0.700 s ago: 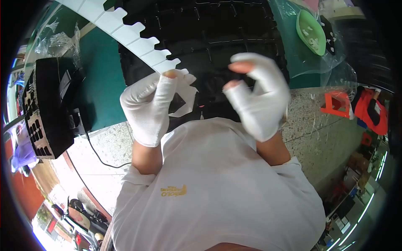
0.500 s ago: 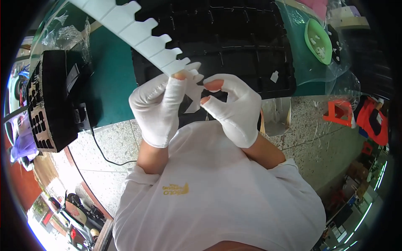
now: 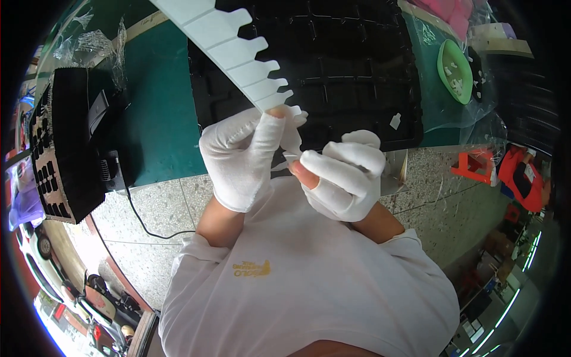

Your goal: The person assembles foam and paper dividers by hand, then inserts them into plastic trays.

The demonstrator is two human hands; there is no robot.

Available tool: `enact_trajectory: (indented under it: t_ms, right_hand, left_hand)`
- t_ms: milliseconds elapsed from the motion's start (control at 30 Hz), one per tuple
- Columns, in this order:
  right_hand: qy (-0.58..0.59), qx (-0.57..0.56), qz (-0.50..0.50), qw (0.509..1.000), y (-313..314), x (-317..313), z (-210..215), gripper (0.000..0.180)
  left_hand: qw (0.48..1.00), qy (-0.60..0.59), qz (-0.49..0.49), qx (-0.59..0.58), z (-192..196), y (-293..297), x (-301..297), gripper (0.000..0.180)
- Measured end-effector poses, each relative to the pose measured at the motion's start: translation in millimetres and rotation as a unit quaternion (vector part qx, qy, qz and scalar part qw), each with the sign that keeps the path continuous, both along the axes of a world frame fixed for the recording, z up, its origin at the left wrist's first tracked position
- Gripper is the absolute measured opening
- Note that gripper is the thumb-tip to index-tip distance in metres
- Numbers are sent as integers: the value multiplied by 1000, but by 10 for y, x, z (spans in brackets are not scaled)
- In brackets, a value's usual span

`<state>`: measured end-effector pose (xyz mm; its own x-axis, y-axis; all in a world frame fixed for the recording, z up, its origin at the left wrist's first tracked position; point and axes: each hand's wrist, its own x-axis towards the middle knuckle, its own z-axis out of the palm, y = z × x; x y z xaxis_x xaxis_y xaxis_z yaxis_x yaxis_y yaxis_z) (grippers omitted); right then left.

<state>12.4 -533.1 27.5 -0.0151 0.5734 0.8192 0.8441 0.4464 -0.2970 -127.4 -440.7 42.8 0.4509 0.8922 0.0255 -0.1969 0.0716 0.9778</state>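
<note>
My left hand (image 3: 241, 157), in a white glove with bare fingertips, is closed on a white strip (image 3: 232, 50) marked off into sections, with a row of tabs along one side. The strip slants from the upper left down to my thumb. Just right of it my right hand (image 3: 346, 178), gloved the same way, has its thumb and index finger pinched together at a small white piece (image 3: 289, 156) by the strip's lower end. Whether that piece is still joined to the strip cannot be made out. Beyond both hands lies a black moulded tray (image 3: 351, 53), with one small white tabbed piece (image 3: 395, 121) on it.
A light green bowl (image 3: 445, 74) with small white bits stands right of the tray on the green table (image 3: 157, 131). Far left is a black box-like block (image 3: 68, 137) near a small dark device with a cable (image 3: 140, 217). Red stools (image 3: 476, 169) stand on the floor at right.
Both hands have shifted slightly right, the strip moving along with the left one. My right thumb and index finger, apart before, are now closed together, and that hand has turned and lowered.
</note>
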Motion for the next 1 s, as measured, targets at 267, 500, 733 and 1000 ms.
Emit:
enact_trajectory:
  t_ms: [267,500,733,1000]
  right_hand:
    - [245,-135,107,954,26,464,441,37]
    - [594,-261,39,760,15,257,408,14]
    - [575,-267,41,772,-3,197,382,13]
    - [557,-368,140,731,114,969,616,14]
  left_hand:
    - [999,-39,23,11,0,44,50,20]
    - [994,-24,-73,79,57,7,10,35]
    - [955,108,-28,273,34,-88,99,19]
    - [882,142,78,443,-84,-57,98,18]
